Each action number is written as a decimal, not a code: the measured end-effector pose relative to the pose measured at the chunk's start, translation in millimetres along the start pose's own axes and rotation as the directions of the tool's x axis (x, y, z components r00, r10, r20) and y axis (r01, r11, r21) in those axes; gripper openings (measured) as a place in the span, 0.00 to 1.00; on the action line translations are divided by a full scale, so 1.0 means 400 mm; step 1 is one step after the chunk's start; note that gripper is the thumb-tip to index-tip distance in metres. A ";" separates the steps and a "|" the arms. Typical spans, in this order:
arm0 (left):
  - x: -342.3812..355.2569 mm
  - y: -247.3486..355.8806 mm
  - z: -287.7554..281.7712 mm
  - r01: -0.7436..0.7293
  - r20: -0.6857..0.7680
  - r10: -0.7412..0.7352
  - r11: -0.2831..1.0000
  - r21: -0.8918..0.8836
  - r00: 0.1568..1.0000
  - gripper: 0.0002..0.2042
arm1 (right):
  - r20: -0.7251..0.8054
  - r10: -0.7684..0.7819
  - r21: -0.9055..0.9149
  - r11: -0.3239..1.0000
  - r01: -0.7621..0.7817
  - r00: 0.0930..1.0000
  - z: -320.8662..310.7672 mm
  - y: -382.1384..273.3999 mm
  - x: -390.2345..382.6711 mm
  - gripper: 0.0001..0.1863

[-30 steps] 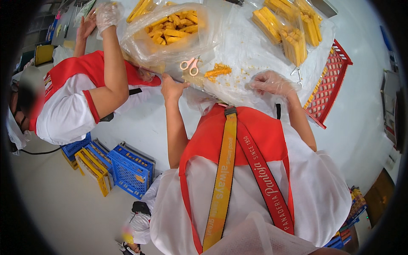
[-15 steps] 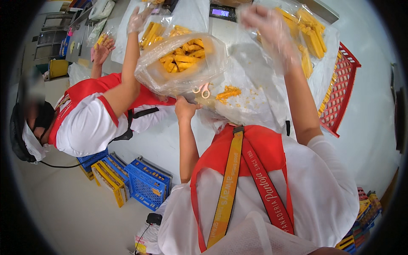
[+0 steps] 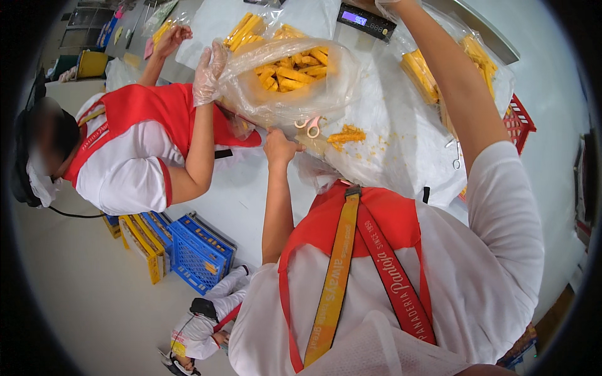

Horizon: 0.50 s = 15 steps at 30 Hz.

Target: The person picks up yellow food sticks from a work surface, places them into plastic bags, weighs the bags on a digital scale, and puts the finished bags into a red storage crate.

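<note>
At the near table edge, my left hand is curled, its thumb toward the plastic sheet; what the fingers hold, if anything, is hidden. My right arm stretches far forward. Only the gloved base of my right hand shows at the top edge, right of the digital scale; its fingers are out of frame. Ahead of my left hand stands an open clear plastic bag of yellow sticks. Pink-handled scissors lie between that bag and a small heap of yellow crumbs.
Filled clear packs of yellow sticks lie under my right arm, near another pair of scissors. A red crate stands at the right. A co-worker works at the left, a gloved hand by the bag. Blue crates stand behind.
My right hand has moved up and forward, mostly out of frame. The co-worker's gloved hand has come down beside the bag. My left hand keeps its place at the table edge.
</note>
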<state>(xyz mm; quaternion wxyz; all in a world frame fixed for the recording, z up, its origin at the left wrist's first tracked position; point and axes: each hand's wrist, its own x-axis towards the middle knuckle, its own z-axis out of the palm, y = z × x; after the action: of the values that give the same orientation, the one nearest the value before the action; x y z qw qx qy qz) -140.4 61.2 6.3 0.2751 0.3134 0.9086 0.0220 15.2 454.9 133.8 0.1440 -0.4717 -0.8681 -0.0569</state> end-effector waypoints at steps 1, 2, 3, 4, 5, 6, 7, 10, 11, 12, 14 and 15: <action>-0.002 0.002 0.000 0.005 0.001 -0.005 1.000 -0.004 1.000 0.45 | 0.017 0.050 0.118 0.992 -0.051 0.999 -0.030 -0.020 -0.003 0.12; 0.000 0.012 -0.002 -0.001 0.001 0.001 1.000 -0.008 1.000 0.45 | 0.035 0.105 0.228 0.967 -0.110 0.994 -0.061 -0.031 -0.019 0.12; -0.005 0.002 -0.002 0.021 -0.010 -0.021 1.000 -0.022 1.000 0.45 | 0.026 0.083 0.194 0.977 -0.087 0.996 -0.065 -0.057 -0.043 0.13; -0.010 -0.009 0.001 0.039 -0.007 -0.039 0.999 -0.023 0.999 0.46 | 0.017 0.062 0.160 0.985 -0.064 0.998 -0.055 -0.076 -0.084 0.15; -0.007 -0.011 0.003 0.039 -0.007 -0.040 0.999 -0.024 0.999 0.47 | -0.002 0.052 0.118 0.992 -0.051 0.999 -0.046 -0.079 -0.132 0.16; -0.002 -0.007 0.001 0.030 -0.007 -0.030 0.999 -0.021 1.000 0.48 | 0.055 0.025 0.231 0.972 -0.037 0.998 0.001 -0.047 -0.206 0.18; 0.001 -0.005 0.000 0.008 -0.019 -0.008 1.000 -0.013 1.000 0.48 | 0.071 0.028 0.345 0.937 -0.051 0.997 0.048 -0.037 -0.297 0.20; 0.000 -0.017 0.012 -0.025 -0.031 0.024 1.000 -0.004 0.999 0.49 | 0.473 0.117 0.406 0.851 -0.333 0.873 0.072 -0.065 -0.510 0.21; -0.001 -0.011 0.006 -0.035 -0.025 0.034 0.999 -0.009 0.999 0.50 | 0.538 0.150 0.362 0.848 -0.388 0.830 0.078 -0.072 -0.563 0.21; -0.004 -0.008 0.004 -0.043 -0.020 0.042 0.999 -0.015 0.999 0.50 | 0.499 0.146 0.346 0.870 -0.350 0.855 0.089 -0.070 -0.606 0.21; 0.003 -0.019 0.015 -0.048 -0.030 0.047 0.999 -0.021 0.998 0.50 | 0.425 0.126 0.314 0.908 -0.277 0.897 0.094 -0.066 -0.667 0.21; 0.009 -0.023 0.019 -0.052 -0.034 0.051 0.998 -0.023 0.998 0.50 | 0.415 0.159 0.332 0.890 -0.312 0.896 0.087 -0.065 -0.678 0.21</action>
<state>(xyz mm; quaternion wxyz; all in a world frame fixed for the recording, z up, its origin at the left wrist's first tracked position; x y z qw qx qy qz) -143.8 54.6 -4.0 0.2627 0.3331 0.9044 0.0450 125.9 231.3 19.3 0.0718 -0.5391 -0.8079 0.2270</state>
